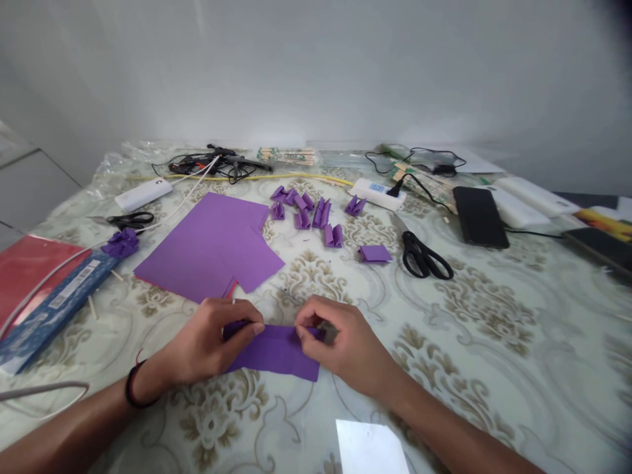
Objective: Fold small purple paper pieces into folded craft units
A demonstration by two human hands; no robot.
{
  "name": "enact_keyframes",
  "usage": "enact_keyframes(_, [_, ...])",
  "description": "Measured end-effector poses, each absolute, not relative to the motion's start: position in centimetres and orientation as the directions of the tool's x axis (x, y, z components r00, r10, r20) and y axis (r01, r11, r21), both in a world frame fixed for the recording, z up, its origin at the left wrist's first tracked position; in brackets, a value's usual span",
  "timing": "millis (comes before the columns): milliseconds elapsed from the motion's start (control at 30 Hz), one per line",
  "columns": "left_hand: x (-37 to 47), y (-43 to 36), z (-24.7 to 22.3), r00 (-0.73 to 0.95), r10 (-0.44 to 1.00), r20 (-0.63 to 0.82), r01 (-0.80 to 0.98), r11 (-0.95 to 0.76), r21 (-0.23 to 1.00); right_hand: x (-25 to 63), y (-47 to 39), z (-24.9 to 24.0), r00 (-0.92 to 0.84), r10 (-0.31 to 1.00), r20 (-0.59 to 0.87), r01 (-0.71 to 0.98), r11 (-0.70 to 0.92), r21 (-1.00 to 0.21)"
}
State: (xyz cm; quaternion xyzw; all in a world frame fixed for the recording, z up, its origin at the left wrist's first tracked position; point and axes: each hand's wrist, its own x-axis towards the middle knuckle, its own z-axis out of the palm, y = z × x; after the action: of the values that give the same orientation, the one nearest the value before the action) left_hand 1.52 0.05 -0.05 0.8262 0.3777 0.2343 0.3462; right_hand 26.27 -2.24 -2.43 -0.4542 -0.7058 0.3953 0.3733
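Between my hands lies a strip of purple paper [279, 355], its far edge pinched on both sides. My left hand [214, 342] grips the left part of that edge between thumb and fingers. Thumb and forefinger of my right hand [340, 342] pinch it near the right end. Beyond my left hand rests a stack of larger purple paper sheets [207, 243] with cut-out corners, a bit of red showing under it. Several small folded purple paper pieces [322, 213] are grouped farther back. One more folded piece [375, 254] sits apart, to their right.
Black-handled scissors [422, 253] lie at right, near a black phone [480, 216] and a white power strip [378, 193]. Another pair of scissors [131, 219], crumpled purple paper [121, 243] and a red and blue packet [54, 296] are at left. White paper [371, 447] lies in front.
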Motion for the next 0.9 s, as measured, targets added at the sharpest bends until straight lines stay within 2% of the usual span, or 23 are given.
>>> enact_keyframes(133, [1.3,0.4,0.3,0.561,0.824,0.078,0.489,-0.406,0.772,26.6,-2.1,-2.3,-0.273,0.951,0.145,0.376,0.244,-0.894])
enact_keyframes(300, [1.1,0.7,0.4,0.483,0.871,0.094,0.53,-0.375,0.761,26.8,-1.9,-2.2,-0.245,0.961,0.13,0.383,0.219,-0.898])
enact_keyframes(900, [0.6,1.4,-0.8,0.358,0.933,0.024,0.531,-0.225,0.817,27.1,-1.8,-2.8,-0.223,0.975,0.025,0.296,0.092,-0.951])
